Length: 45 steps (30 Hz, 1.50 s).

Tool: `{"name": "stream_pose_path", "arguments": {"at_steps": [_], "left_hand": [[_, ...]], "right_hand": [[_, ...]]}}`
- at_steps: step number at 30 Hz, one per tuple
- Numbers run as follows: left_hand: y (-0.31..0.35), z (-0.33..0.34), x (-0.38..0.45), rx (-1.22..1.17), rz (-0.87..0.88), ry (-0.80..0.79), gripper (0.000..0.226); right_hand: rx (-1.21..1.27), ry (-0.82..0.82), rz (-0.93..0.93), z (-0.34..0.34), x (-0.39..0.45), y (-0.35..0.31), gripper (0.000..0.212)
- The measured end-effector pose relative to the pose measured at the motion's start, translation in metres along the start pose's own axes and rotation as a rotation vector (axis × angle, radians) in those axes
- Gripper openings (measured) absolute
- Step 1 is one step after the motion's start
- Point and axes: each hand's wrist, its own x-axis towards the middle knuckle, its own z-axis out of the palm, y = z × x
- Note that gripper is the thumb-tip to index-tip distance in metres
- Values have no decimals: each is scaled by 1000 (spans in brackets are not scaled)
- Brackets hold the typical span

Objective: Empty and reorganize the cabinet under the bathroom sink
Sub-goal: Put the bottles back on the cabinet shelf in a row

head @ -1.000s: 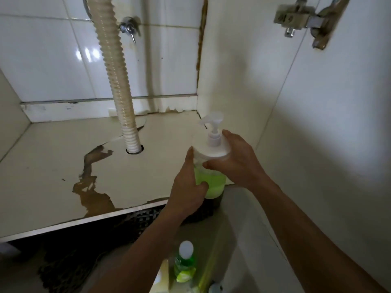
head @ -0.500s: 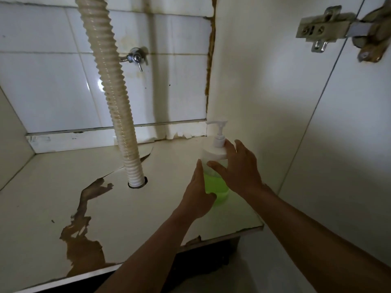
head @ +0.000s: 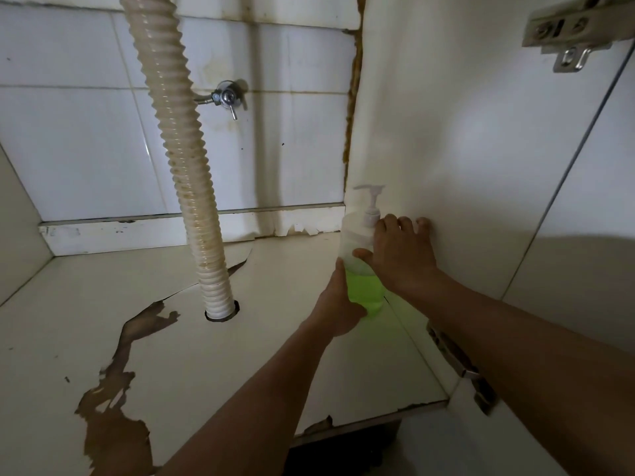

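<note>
A clear pump bottle (head: pixel 361 266) half full of green liquid stands upright on the cabinet floor (head: pixel 275 338), close to the right side wall near the back. My left hand (head: pixel 338 307) wraps its lower left side. My right hand (head: pixel 400 255) grips its upper right side, thumb across the front, fingertips against the wall. The white pump head points left above my fingers.
A ribbed white drain hose (head: pixel 185 166) drops through a hole in the floor panel, left of the bottle. A metal valve (head: pixel 226 97) sticks out of the tiled back wall. The floor's laminate is peeled brown at the front left. A door hinge (head: pixel 570 39) sits top right.
Both hands carried the bottle from the cabinet's front edge deeper inside, toward the back right corner. The bottles seen below on the floor are out of view now.
</note>
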Motion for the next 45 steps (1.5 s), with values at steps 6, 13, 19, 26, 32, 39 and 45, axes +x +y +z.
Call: {"name": "stream_pose_path", "arguments": {"at_steps": [6,13,19,26,32,39,45], "left_hand": [[16,-3,-20,143,-28,-96,89],[24,-33,-110,333,-155,-44,67],[-11,-51,-189,267,-257,45,33],[-49,-38,-277,262,-275,-41,45],[-95,-34,-340,415,-449,-181,99],[-126,-11,-351,454,-591,-269,106],[-144,-4,-342,335,-552,-231,110]], "right_hand": [[-44,-88,13,-9,0,-1,69],[337,74,157,-38,-52,-33,76],[976,249,214,-30,-165,-44,43],[618,-690,-76,19,-235,-38,34],[378,-1022,-179,26,-289,-45,91],[553,-769,-295,13,-298,-66,70],[733,-691,-212,27,-306,-74,56]]}}
